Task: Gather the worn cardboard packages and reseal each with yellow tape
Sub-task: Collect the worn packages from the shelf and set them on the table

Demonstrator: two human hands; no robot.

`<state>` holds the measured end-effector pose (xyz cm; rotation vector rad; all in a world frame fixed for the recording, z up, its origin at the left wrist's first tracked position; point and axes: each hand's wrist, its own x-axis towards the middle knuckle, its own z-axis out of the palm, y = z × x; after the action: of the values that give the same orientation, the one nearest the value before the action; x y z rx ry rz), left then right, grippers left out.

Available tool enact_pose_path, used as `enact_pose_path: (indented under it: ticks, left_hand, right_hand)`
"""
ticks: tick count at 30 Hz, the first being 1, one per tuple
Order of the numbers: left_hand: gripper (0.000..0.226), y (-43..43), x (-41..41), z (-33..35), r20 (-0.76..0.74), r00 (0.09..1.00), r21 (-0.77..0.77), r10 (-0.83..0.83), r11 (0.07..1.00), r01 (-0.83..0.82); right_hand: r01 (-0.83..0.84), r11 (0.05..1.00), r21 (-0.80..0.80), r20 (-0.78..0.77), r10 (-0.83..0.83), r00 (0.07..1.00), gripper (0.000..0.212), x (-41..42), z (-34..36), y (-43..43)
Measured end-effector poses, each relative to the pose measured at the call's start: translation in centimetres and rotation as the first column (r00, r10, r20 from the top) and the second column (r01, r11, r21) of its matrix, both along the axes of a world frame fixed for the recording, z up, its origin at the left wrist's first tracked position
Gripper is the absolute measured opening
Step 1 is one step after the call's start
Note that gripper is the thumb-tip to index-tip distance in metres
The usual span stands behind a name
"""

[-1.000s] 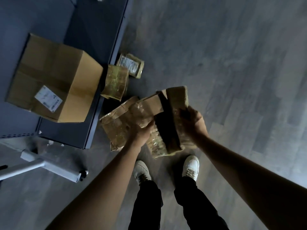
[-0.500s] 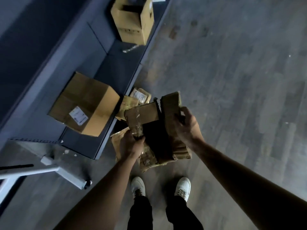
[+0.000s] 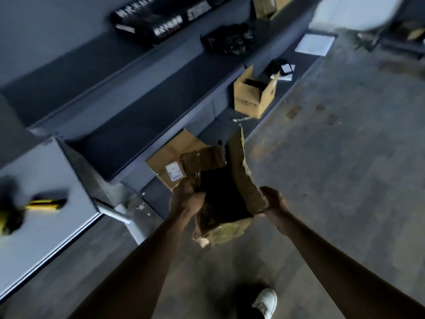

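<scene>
View: head camera, looking down past both forearms to the floor (image 3: 345, 157).
Worn cardboard packages (image 3: 239, 171): a stacked bundle held up in the air between the two hands, in front of the body and above the floor; a dark flat piece (image 3: 220, 199) lay on top, and crumpled yellowish wrapping hung from the underside.
Left hand (image 3: 186, 199): fingers curled round the left edge of the bundle, gripping it.
Right hand (image 3: 273, 201): closed on the lower right corner of the bundle, gripping it from the other side.
Bundle against hands: it spanned the gap between them, its far end tilted up and away from the person.
Shelf (image 3: 138, 134): low and dark, running along the left, just beyond the bundle.
Closed box (image 3: 167, 157): on the shelf, with a white label, partly hidden behind the bundle.
Open box (image 3: 255, 95): farther along the same shelf, flaps up.
Black bag (image 3: 230, 40): on the tier above.
Counter (image 3: 34, 169): grey, at the left edge, carrying a blurred yellow-and-black object (image 3: 43, 204); what it was could not be told.
Shoe (image 3: 265, 301): white, on the floor below the arms.
</scene>
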<state>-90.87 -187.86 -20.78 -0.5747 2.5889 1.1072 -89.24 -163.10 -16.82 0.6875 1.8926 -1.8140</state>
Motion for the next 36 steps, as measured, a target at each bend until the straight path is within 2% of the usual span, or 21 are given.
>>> enact_pose_path:
  ticks: [3, 5, 10, 14, 15, 16, 19, 24, 26, 28, 30, 36]
  left_hand:
    - [0.038, -1.7, 3.0, 6.1, -0.059, 0.997, -0.039, 0.051, 0.998, -0.054]
    - [0.031, -3.6, 5.1, 8.5, -0.084, 0.99, -0.057, 0.111, 0.992, -0.116]
    - [0.053, -9.5, 11.3, 12.3, -0.105, 0.967, -0.059, 0.23, 0.97, -0.237]
    - [0.051, -14.3, 16.7, 15.5, -0.118, 0.949, -0.095, 0.294, 0.948, -0.305]
    - [0.053, -15.5, 18.2, 16.0, -0.123, 0.945, -0.099, 0.303, 0.944, -0.316]
    - [0.056, -16.6, 19.7, 16.6, -0.123, 0.939, -0.088, 0.321, 0.939, -0.333]
    - [0.059, -20.1, 24.0, 17.9, -0.14, 0.927, -0.06, 0.348, 0.932, -0.358]
    - [0.065, -25.9, 30.7, 19.7, -0.226, 0.891, -0.045, 0.393, 0.91, -0.413]
    - [0.053, -27.0, 33.6, 21.7, -0.254, 0.869, -0.065, 0.425, 0.889, -0.454]
    - [0.044, -28.7, 36.0, 22.9, -0.263, 0.839, -0.071, 0.476, 0.858, -0.509]
    - [0.05, -30.7, 38.2, 23.6, -0.275, 0.805, -0.059, 0.525, 0.827, -0.56]
    - [0.041, -37.1, 42.8, 25.5, -0.305, 0.698, -0.003, 0.649, 0.732, -0.682]
  right_hand:
    - [-0.028, 0.999, -0.023, -0.037, 0.028, 0.999, 0.034, 2.3, 3.7, -3.9]
    - [-0.057, 0.998, -0.006, -0.075, 0.056, 0.996, 0.034, 3.9, 5.7, -6.3]
    - [-0.168, 0.985, -0.027, -0.166, 0.162, 0.973, 0.026, 8.7, 8.9, -12.3]
    - [-0.492, 0.87, -0.033, -0.239, 0.471, 0.849, 0.035, 12.8, 11.2, -18.1]
    - [-0.54, 0.841, -0.036, -0.246, 0.516, 0.82, 0.03, 14.0, 12.0, -19.4]
    - [-0.567, 0.822, -0.053, -0.246, 0.539, 0.806, 0.029, 14.9, 12.7, -20.7]
    - [-0.614, 0.78, -0.121, -0.237, 0.578, 0.781, 0.041, 17.5, 14.5, -24.5]
    - [-0.774, 0.624, -0.108, -0.309, 0.719, 0.623, 0.024, 21.8, 16.3, -30.1]
    - [-0.797, 0.591, -0.123, -0.334, 0.732, 0.594, 0.023, 23.3, 17.1, -32.3]
    - [-0.829, 0.548, -0.114, -0.359, 0.755, 0.549, 0.042, 24.7, 17.9, -34.7]
    - [-0.857, 0.503, -0.107, -0.394, 0.77, 0.502, 0.056, 26.0, 18.5, -37.2]
    - [-0.878, 0.466, -0.115, -0.382, 0.795, 0.472, 0.054, 27.4, 18.8, -45.3]
